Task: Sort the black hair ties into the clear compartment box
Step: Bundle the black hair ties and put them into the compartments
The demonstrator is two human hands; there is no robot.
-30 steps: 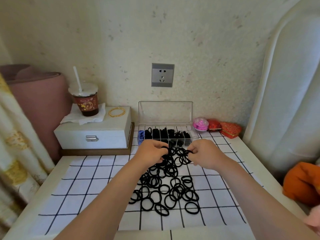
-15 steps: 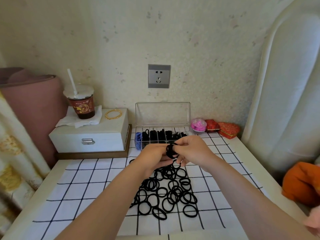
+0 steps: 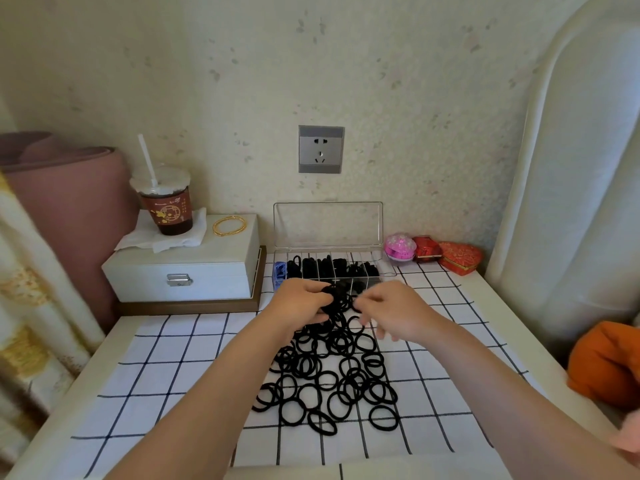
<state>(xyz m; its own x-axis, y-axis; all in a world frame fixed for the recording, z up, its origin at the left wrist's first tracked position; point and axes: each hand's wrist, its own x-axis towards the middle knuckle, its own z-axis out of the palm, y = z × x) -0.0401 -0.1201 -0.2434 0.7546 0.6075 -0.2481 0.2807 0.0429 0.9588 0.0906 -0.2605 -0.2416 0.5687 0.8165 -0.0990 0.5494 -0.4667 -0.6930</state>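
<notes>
Hair ties (image 3: 325,375) heaped mid-cloth (image 3: 173,358), bare squares either side. Left hand (image 3: 301,303) grips a bunch at the box's (image 3: 329,225) near edge; right hand (image 3: 391,313) blurred, grip unclear.

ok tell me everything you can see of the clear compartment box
The clear compartment box looks like see-through plastic, its lid open and standing upright by the wall. Thin dividers split the base into narrow compartments, most holding black hair ties; something blue shows at its left end. It rests at the back of the checked cloth, between a white case and a pink round case. The left hand overlaps its front edge; contact is unclear.
</notes>
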